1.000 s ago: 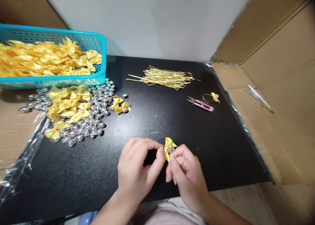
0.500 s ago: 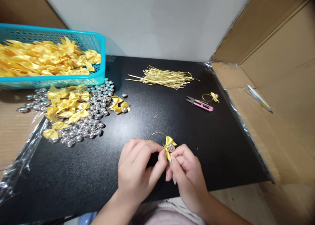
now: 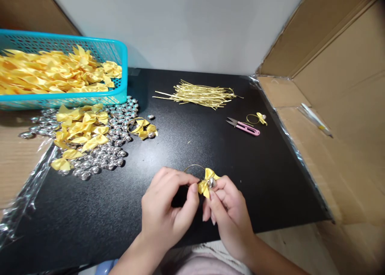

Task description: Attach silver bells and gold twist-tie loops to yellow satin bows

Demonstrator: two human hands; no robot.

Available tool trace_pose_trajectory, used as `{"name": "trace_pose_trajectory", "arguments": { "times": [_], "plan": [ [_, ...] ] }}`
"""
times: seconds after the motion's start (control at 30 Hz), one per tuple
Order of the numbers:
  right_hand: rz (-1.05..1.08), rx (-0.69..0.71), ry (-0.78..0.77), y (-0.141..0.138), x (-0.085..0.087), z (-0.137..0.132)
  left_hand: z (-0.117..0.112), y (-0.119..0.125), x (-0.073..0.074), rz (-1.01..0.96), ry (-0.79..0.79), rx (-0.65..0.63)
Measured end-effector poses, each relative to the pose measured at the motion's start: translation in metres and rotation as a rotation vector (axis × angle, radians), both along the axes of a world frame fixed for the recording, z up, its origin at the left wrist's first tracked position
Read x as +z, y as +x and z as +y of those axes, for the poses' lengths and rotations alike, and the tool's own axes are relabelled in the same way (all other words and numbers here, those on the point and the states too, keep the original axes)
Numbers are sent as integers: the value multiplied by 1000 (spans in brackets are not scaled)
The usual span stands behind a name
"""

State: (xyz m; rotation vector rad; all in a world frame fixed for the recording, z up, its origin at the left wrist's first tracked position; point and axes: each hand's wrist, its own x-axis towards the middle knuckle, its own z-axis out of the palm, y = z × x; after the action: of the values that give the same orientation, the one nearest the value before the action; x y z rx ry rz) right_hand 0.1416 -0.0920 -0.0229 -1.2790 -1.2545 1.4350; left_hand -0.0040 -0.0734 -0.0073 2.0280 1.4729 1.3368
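Note:
Low over the black table, my left hand and my right hand pinch a small yellow ribbon bow between their fingertips. A silver bell sits on the bow, and a thin gold wire loop arcs up behind my left fingers. Both hands are closed on this piece.
A teal basket full of yellow bows stands at the back left. In front of it lie loose bows on a spread of silver bells. Gold wire strips, pink snips and a finished bow lie further back. Cardboard walls close the right side.
The bow with its bell has turned and shifted slightly right between my fingertips, the bell now facing up. My hands stayed in place.

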Motion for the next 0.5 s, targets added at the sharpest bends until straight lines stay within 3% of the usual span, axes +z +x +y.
{"name": "trace_pose_trajectory", "arguments": {
  "times": [0.1,0.27,0.5],
  "plan": [
    [-6,1,12,0,-1,1,2,-2,0,-23,-67,2],
    [-44,23,5,1,0,2,9,-9,3,-46,-153,-144],
    [-95,56,21,2,1,2,18,-20,16,92,-192,-253]
  ]
}}
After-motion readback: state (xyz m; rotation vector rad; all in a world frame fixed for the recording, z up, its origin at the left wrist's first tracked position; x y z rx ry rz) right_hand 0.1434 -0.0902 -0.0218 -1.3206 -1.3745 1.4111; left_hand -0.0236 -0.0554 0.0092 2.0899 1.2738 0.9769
